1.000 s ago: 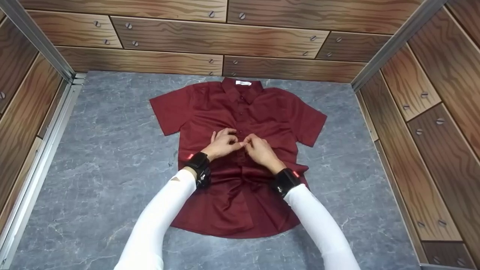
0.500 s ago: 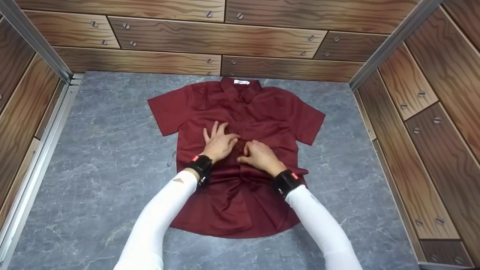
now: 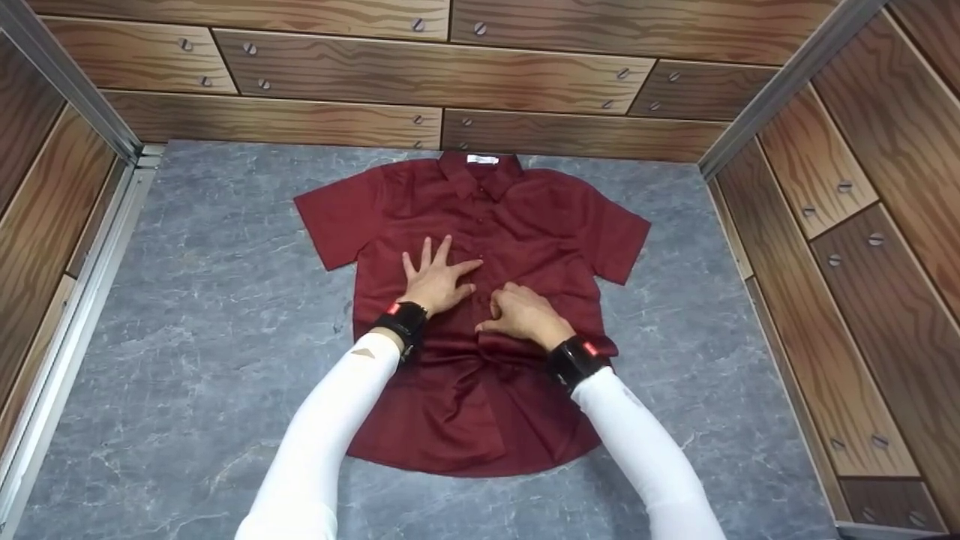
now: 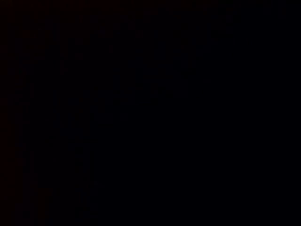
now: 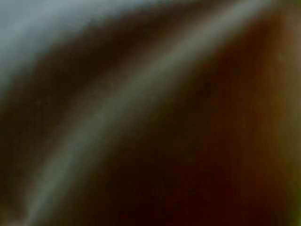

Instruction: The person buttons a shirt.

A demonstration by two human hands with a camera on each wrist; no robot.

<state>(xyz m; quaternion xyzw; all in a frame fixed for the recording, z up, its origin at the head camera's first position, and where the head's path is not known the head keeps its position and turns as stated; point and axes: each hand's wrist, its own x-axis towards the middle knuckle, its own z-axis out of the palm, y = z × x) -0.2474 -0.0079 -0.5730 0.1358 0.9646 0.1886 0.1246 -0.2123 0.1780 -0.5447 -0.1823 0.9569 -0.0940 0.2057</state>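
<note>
A dark red short-sleeved shirt (image 3: 525, 217) lies front up, collar at the far side. Its button placket runs down the middle. Over the left half of the chest, my left hand (image 3: 435, 285) is spread, its index fingertip right at the placket. My right hand (image 3: 521, 311) is at the placket a little lower, fingers curled and thumb on the cloth, gripping the shirt there. Below the hands the cloth is bunched in folds. The left wrist view is black, and the right wrist view shows only blurred dark cloth.
The shirt lies on a grey marbled surface (image 3: 225, 315). Wood-patterned panels (image 3: 337, 67) rise at the back and both sides. A metal rail (image 3: 75, 315) runs along the left edge.
Both hands were together pinching at the placket. My left hand has moved off to the left and spread its fingers, while my right hand has shifted slightly toward the hem.
</note>
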